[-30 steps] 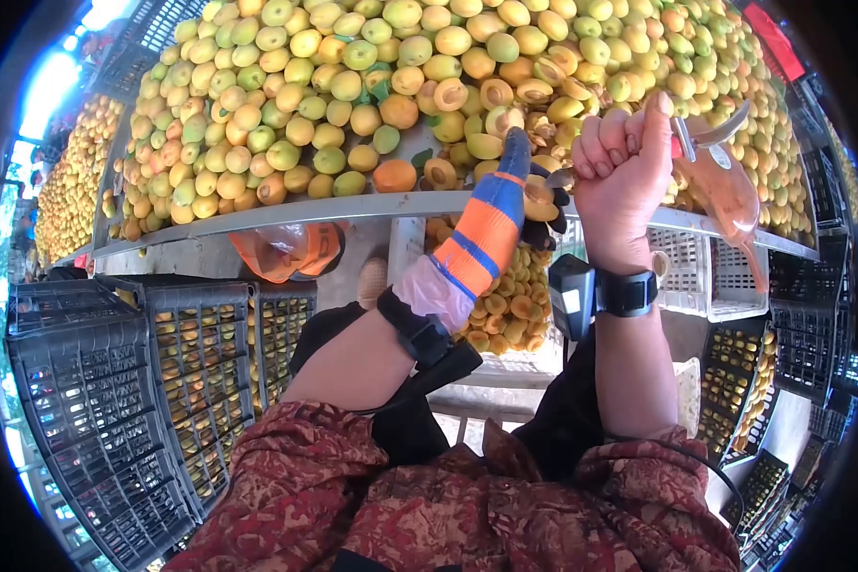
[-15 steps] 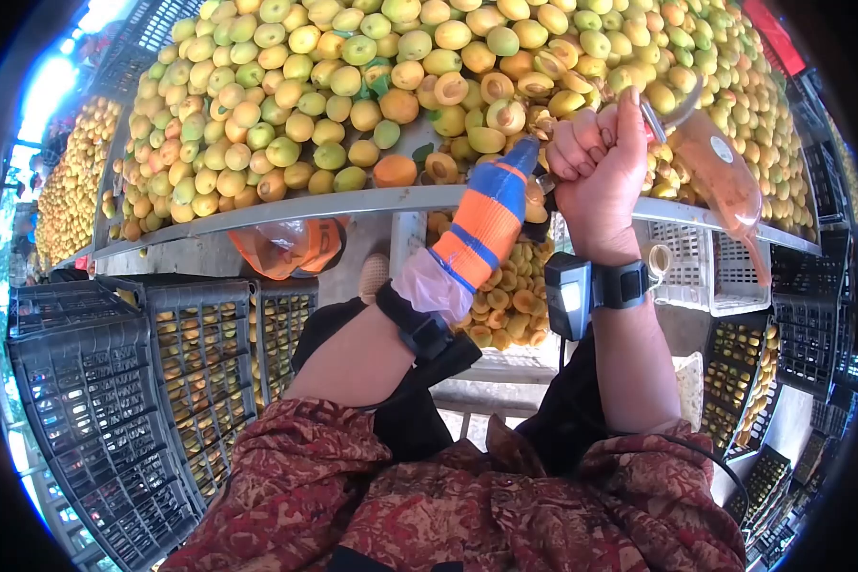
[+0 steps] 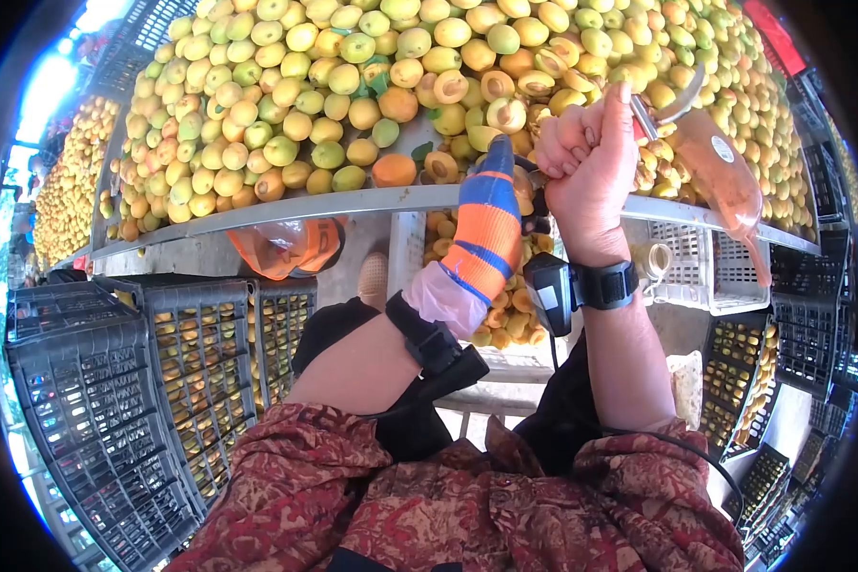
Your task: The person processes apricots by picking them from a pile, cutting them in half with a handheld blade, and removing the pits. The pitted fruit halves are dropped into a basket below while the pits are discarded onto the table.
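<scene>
My left hand [image 3: 491, 205], in an orange and blue knit glove over a thin plastic one, is closed at the metal table rim. A bit of apricot [image 3: 540, 202] shows beside its fingers, which are mostly hidden. My bare right hand [image 3: 591, 157] is close by on the right, its fingers curled and thumb raised. From this fist a curved metal knife [image 3: 675, 107] sticks out to the right over the fruit. Whole apricots [image 3: 296, 95] cover the table beyond, and opened apricot halves [image 3: 505, 114] lie just past my hands.
Below my hands is a container of apricot halves [image 3: 515, 319]. A clear bag of orange-brown content [image 3: 720, 172] hangs over the rim by a white crate [image 3: 686, 253]. Black crates [image 3: 86, 419] stand left, more crates [image 3: 734, 381] right. An orange bag [image 3: 291, 248] sits under the table.
Both hands have shifted slightly up and left. The curved knife has moved a little upward with my right hand. The left thumb now points more upright.
</scene>
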A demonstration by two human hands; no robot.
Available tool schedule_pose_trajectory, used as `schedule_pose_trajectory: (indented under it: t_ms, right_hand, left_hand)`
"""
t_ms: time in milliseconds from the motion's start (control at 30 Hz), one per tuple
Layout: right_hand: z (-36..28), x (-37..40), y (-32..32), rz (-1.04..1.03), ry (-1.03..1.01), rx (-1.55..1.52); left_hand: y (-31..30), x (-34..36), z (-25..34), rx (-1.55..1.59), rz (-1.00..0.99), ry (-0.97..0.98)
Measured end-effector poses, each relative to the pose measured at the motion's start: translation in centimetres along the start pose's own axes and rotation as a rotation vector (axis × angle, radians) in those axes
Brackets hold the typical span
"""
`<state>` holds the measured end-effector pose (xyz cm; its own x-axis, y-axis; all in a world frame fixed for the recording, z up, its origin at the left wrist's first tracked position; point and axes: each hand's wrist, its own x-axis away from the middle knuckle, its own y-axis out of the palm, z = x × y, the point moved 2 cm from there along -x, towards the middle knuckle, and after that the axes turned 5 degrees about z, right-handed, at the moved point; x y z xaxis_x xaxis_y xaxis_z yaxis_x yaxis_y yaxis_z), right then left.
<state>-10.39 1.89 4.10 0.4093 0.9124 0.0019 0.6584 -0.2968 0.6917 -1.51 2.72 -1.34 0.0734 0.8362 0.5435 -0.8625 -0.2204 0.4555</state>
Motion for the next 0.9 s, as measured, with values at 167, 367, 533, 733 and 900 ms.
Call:
schedule_pose_trajectory:
  t_ms: [167,367,533,733,900]
  right_hand:
    - [-0.3,0.7,1.0,-0.191,0.009,0.201]
    - [-0.7,0.8,1.4,-0.281,-0.043,0.266]
    - [-2.0,-1.4,-0.9,0.163,-0.045,0.032]
    - [0.8,1.1,-0.1,-0.271,-0.093,1.218]
    - [0.7,2.5,1.0,-0.417,-0.268,1.258]
  left_hand:
    - [-1.7,-1.1,-1.4,-0.211,-0.236,0.132]
    - [-1.4,-0.1,-0.2,-0.526,-0.595,0.433]
    - [-0.3,0.6,1.5,0.193,-0.369,-0.416]
    - [-0.9,-1.1,3.3,0.063,-0.069,-0.088]
    - [-1.6,0.0,3.5,0.134,0.011,-0.126]
